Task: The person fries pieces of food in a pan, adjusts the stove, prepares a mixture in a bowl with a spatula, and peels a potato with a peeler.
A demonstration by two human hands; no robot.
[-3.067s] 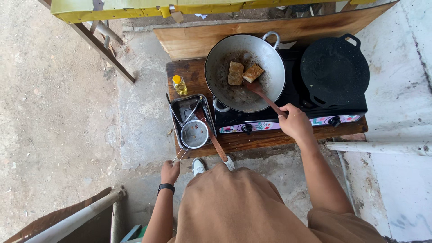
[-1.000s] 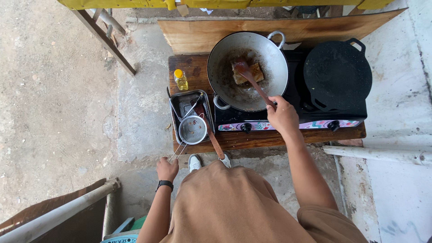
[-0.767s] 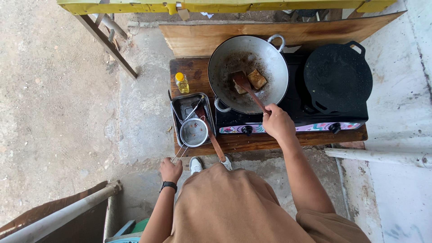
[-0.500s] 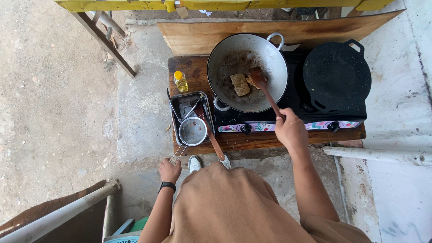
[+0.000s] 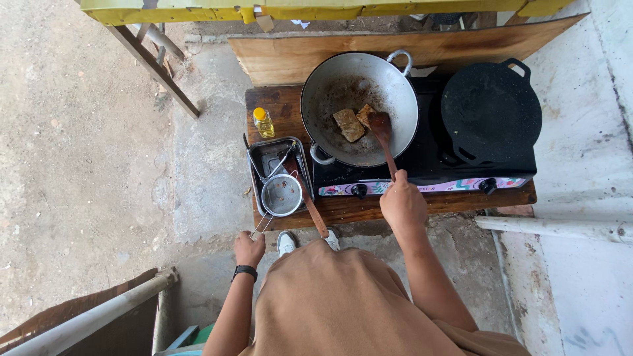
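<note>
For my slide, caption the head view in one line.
Right hand works a wooden spatula among fried pieces in a wok; left hand hangs free.

This is a makeshift outdoor cooking spot, not an indoor kitchen: a two-burner gas stove (image 5: pixel 428 158) sits on a low wooden table (image 5: pixel 369 207) over bare, stained concrete ground (image 5: pixel 99 165). A metal wok (image 5: pixel 359 105), a black lidded pan (image 5: pixel 491 112) and a tray of utensils (image 5: pixel 277 175) (strainer and tongs among them) show it.

Low wooden table (image 5: pixel 369 209) with two-burner stove (image 5: pixel 422 168), metal tray (image 5: pixel 258 155), oil bottle (image 5: pixel 264 122).
</note>
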